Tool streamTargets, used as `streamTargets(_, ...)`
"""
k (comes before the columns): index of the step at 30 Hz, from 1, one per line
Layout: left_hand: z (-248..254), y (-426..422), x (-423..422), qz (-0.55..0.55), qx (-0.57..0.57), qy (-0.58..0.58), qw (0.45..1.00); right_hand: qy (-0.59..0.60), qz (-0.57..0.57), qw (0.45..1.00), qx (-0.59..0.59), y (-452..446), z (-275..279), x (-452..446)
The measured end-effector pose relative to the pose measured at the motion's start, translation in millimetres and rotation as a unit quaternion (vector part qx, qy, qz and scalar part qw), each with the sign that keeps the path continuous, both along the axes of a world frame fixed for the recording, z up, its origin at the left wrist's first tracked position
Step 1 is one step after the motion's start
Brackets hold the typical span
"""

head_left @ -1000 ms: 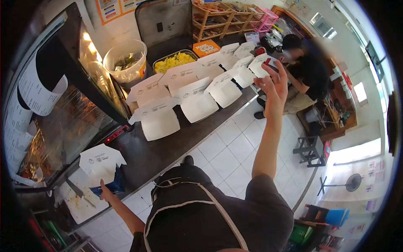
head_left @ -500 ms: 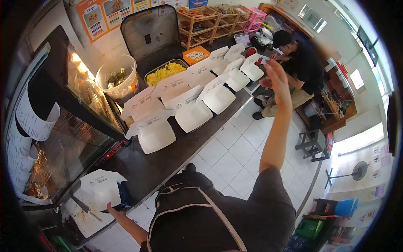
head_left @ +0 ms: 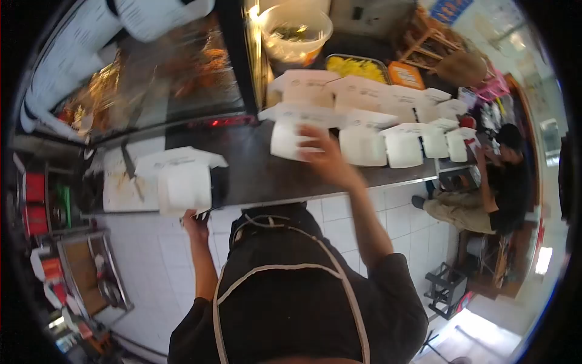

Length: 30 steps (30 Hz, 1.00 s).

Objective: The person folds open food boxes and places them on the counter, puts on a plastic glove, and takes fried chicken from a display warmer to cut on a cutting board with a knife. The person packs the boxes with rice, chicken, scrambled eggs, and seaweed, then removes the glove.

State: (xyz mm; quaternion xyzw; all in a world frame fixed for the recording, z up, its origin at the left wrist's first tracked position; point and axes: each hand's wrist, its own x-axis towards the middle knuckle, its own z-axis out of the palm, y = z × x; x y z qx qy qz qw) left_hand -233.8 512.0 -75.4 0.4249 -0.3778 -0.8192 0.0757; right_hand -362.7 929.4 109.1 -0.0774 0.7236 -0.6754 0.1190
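Now the right hand reaches the near end of the box row

The bare right hand (head_left: 324,159), raised toward the upper right of the frame half a second ago, is down at centre, in front of the leftmost front-row open white cardboard box (head_left: 284,141) with a printed flap. The camera view has swung too, so the long dark counter (head_left: 251,179) lies nearly level across the frame. That puts both hands at boxes at once, which suggests the work now spans the single box and the row.

The right fingers are spread and blurred; whether they touch the box I cannot tell. At lower left of centre, the bare left hand (head_left: 197,225) meets the bottom edge of the separate white-lined cardboard box with a wide winged flap (head_left: 187,189). Its fingers are partly hidden, so I cannot tell how firmly they close.

That separate box sits left of centre, beside the white cutting board (head_left: 115,197). Its pale inside faces the camera and its flap points up the frame. The body looks nearly square, with no clear long axis; the flap's long axis runs left to right, tipping slightly down at the right.
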Motion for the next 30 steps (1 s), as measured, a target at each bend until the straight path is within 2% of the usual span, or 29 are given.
streamTargets(1,-5.9,-0.5,15.2,-0.014,-0.001,0.023,1.0,0.101,0.041,0.99,0.092,-54.0,4.6,5.4)
streamTargets(3,18.9,15.2,30.4,-0.002,-0.044,0.006,0.999,0.292,0.012,0.939,0.181,-138.8,-12.2,3.8)
streamTargets(6,61.7,33.1,46.7,-0.021,-0.177,0.001,0.984,0.295,0.062,0.941,0.151,-208.9,-30.1,0.8)
streamTargets(9,53.5,28.5,48.9,-0.006,-0.181,-0.032,0.983,0.342,0.081,0.913,0.207,-238.9,-55.8,9.9)
streamTargets(10,60.9,30.3,42.9,-0.011,-0.174,-0.035,0.984,0.398,0.036,0.888,0.227,-245.4,-59.7,13.7)
streamTargets(15,29.4,2.3,31.5,-0.104,-0.148,-0.089,0.979,0.416,0.058,0.874,0.243,-257.2,-73.3,-2.8)
streamTargets(17,30.2,-33.1,23.4,-0.015,-0.208,-0.172,0.963,0.39,0.121,0.86,0.306,-259.2,-54.0,-7.7)
streamTargets(19,54.1,-80.8,8.6,0.1,-0.425,-0.088,0.895,0.397,0.11,0.862,0.295,-261.3,-47.5,-4.6)
streamTargets(21,99.6,-118.8,-25.2,0.048,-0.433,0.133,0.89,0.404,0.114,0.862,0.283,-260.4,-43.7,2.4)
streamTargets(22,110.8,-126.8,-41.8,0.043,-0.429,0.133,0.892,0.412,0.128,0.855,0.288,-261.1,-41.4,3.1)
streamTargets(23,120.1,-134.1,-61.0,-0.122,-0.416,0.156,0.888,0.422,0.141,0.847,0.291,-263.1,-40.0,3.8)
streamTargets(24,128.9,-140.2,-80.0,-0.284,-0.393,0.176,0.857,0.422,0.136,0.847,0.294,-266.1,-40.3,5.4)
streamTargets(25,137.8,-143.9,-97.4,-0.44,-0.359,0.193,0.8,0.426,0.141,0.848,0.281,-267.4,-40.4,6.1)
streamTargets(26,148.1,-143.2,-110.5,-0.585,-0.316,0.207,0.718,0.431,0.144,0.849,0.27,-265.8,-37.3,5.2)
streamTargets(27,157.8,-136.4,-115.0,-0.666,-0.322,0.213,0.639,0.431,0.133,0.848,0.28,-263.6,-33.6,6.7)
streamTargets(29,161.1,-113.7,-111.4,-0.712,-0.225,0.198,0.635,0.433,0.118,0.862,0.237,-261.5,-16.9,17.8)
streamTargets(30,157.3,-110.1,-113.1,-0.72,-0.217,0.199,0.629,0.438,0.127,0.859,0.234,-257.7,-6.9,23.9)
